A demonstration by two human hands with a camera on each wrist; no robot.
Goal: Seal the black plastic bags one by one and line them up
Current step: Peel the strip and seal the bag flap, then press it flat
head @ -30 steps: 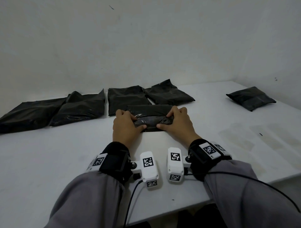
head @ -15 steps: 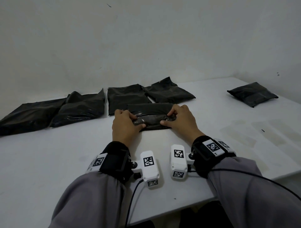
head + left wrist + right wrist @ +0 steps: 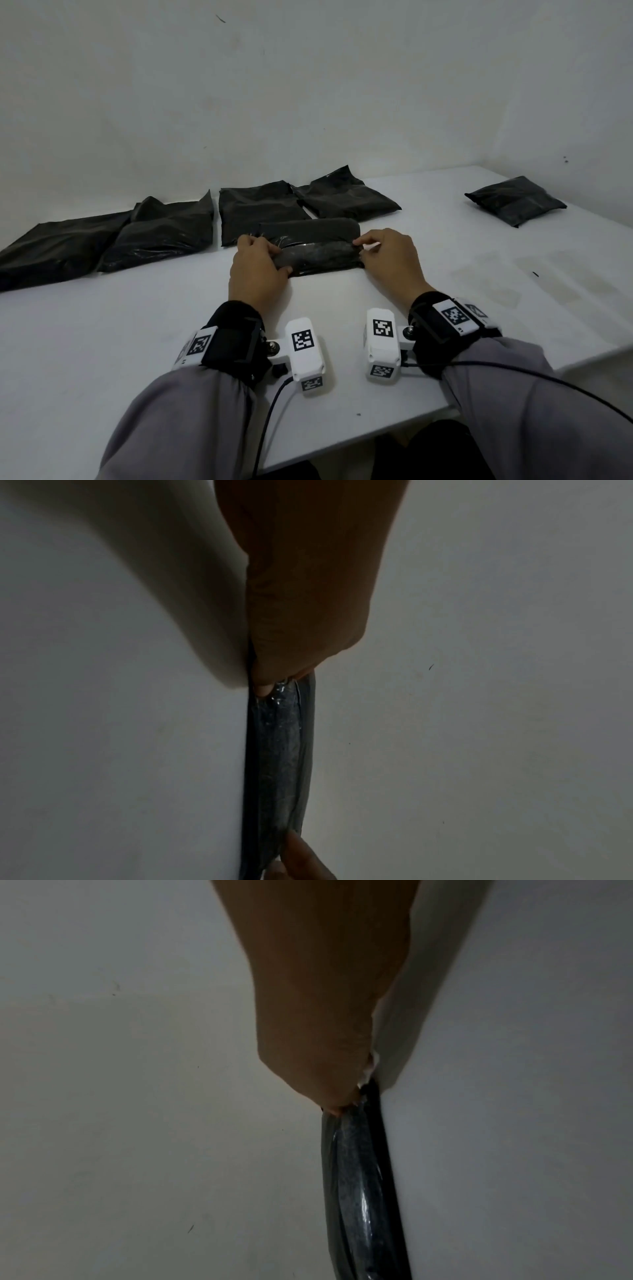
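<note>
Just before the row (image 3: 260,209) of sealed bags, both hands pinch the bag's (image 3: 308,233) flap (image 3: 318,255): left hand (image 3: 258,270), right hand (image 3: 390,260), now spread to its corners, fold nearly pressed shut.

Both forearms, in grey sleeves, reach up from the bottom of the frame toward its centre, wrists strapped in black bands. The left hand (image 3: 257,269) sits left of centre, knuckles up, fingers curled and thumb pinching. The right hand (image 3: 390,258) mirrors it just right of centre, thumb and forefinger pinched together, the remaining fingers bent.
</note>
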